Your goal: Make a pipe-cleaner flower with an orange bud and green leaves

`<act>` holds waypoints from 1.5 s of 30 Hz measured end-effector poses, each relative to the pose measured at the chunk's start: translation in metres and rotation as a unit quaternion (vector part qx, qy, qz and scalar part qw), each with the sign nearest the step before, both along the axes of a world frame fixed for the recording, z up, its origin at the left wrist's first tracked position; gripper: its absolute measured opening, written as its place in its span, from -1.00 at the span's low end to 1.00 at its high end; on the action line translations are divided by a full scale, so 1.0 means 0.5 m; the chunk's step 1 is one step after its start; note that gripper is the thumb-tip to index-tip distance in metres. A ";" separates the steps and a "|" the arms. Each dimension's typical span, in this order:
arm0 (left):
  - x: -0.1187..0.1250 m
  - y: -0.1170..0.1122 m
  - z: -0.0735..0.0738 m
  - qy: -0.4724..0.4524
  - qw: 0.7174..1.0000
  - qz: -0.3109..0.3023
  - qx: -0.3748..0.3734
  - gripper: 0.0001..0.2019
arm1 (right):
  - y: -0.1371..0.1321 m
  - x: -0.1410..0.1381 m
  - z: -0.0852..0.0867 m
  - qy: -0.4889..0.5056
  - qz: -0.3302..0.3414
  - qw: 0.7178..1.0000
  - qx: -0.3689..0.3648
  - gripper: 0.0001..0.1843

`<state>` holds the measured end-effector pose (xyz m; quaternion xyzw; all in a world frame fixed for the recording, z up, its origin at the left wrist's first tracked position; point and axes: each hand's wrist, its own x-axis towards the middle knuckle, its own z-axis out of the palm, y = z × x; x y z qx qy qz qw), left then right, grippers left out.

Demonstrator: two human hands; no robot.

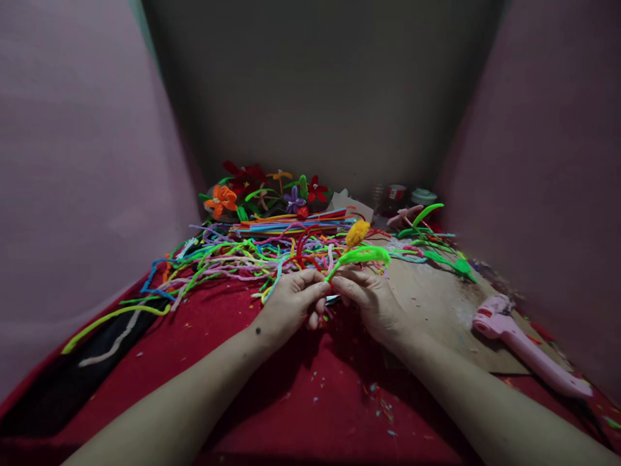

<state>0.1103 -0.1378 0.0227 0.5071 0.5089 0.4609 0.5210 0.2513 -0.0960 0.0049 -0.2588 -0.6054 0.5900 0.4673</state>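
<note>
My left hand (291, 301) and my right hand (371, 299) meet at the middle, fingers pinched together on a bright green pipe-cleaner stem (361, 256). The stem carries a green leaf loop and a fuzzy yellow bud (357, 233) at its far end, tilted up and to the right. Both hands hover just above a red cloth (301, 395). A small dark tool tip (334, 299) shows between the hands; what it is I cannot make out.
A tangle of loose coloured pipe cleaners (242, 255) spreads behind the hands. Finished pipe-cleaner flowers (272, 191) stand at the back. A pink glue gun (519, 340) lies on a cardboard sheet (436, 304) at right. Small jars (395, 197) sit near the back wall.
</note>
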 end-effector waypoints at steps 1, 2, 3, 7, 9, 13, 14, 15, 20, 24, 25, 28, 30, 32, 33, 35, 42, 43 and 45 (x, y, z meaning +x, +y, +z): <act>-0.002 0.001 0.001 -0.019 1.000 -0.003 -0.008 -0.83 | 0.000 0.000 0.001 0.002 0.008 1.000 -0.001 -0.78; -0.004 0.003 0.001 -0.035 0.999 -0.007 -0.013 -0.82 | -0.001 0.001 0.001 0.006 0.012 1.000 0.000 -0.81; -0.006 0.004 -0.001 -0.051 0.998 -0.014 -0.015 -0.82 | 0.000 0.001 0.001 0.010 0.012 1.000 0.001 -0.82; -0.010 0.008 -0.013 -0.106 0.993 -0.053 -0.027 -0.82 | 0.005 0.001 -0.005 0.028 0.006 1.000 -0.008 -0.82; -0.011 0.010 -0.015 -0.129 0.989 -0.068 -0.036 -0.82 | 0.009 0.002 -0.010 0.026 0.011 0.999 -0.015 -0.81; -0.013 0.011 -0.013 -0.175 0.978 -0.093 -0.062 -0.85 | 0.015 0.003 -0.018 0.034 0.040 0.998 -0.039 -0.81; -0.014 0.011 -0.013 -0.184 0.976 -0.098 -0.069 -0.87 | 0.015 0.003 -0.019 0.041 0.048 0.997 -0.049 -0.82; -0.014 0.011 -0.012 -0.191 0.973 -0.103 -0.073 -0.88 | 0.015 0.003 -0.020 0.047 0.056 0.996 -0.061 -0.84; -0.015 0.012 -0.012 -0.213 0.967 -0.118 -0.077 -0.89 | 0.018 0.000 -0.024 0.069 0.093 0.987 -0.109 -0.84; -0.017 0.014 -0.012 -0.227 0.961 -0.130 -0.089 -0.91 | 0.020 -0.002 -0.025 0.073 0.108 0.983 -0.129 -0.85; -0.018 0.015 -0.011 -0.232 0.958 -0.140 -0.094 -0.90 | 0.020 -0.002 -0.025 0.070 0.113 0.983 -0.129 -0.86; -0.022 0.015 -0.012 -0.236 0.947 -0.183 -0.115 -0.84 | 0.017 -0.003 -0.023 0.069 0.134 0.982 -0.114 -0.85; -0.022 0.014 -0.012 -0.222 0.948 -0.194 -0.119 -0.79 | 0.015 -0.004 -0.021 0.080 0.138 0.982 -0.097 -0.85; -0.020 0.014 -0.010 -0.174 0.964 -0.175 -0.101 -0.73 | 0.014 -0.005 -0.021 0.094 0.126 0.983 -0.089 -0.87; -0.019 0.014 -0.007 -0.133 0.976 -0.152 -0.085 -0.70 | 0.014 -0.006 -0.020 0.098 0.119 0.984 -0.090 -0.87; -0.018 0.016 0.002 -0.034 0.996 -0.078 -0.039 -0.66 | 0.014 -0.007 -0.020 0.096 0.104 0.986 -0.093 -0.86; -0.016 0.012 0.027 0.034 0.997 0.043 0.056 -0.81 | 0.003 -0.007 -0.018 0.004 0.062 0.995 -0.076 -0.79; -0.014 0.011 0.024 0.008 0.998 0.034 0.050 -0.81 | 0.000 -0.007 -0.017 -0.009 0.060 0.996 -0.071 -0.78; -0.008 0.009 0.014 -0.048 0.998 0.020 0.035 -0.81 | -0.006 -0.009 -0.016 -0.038 0.056 0.996 -0.065 -0.76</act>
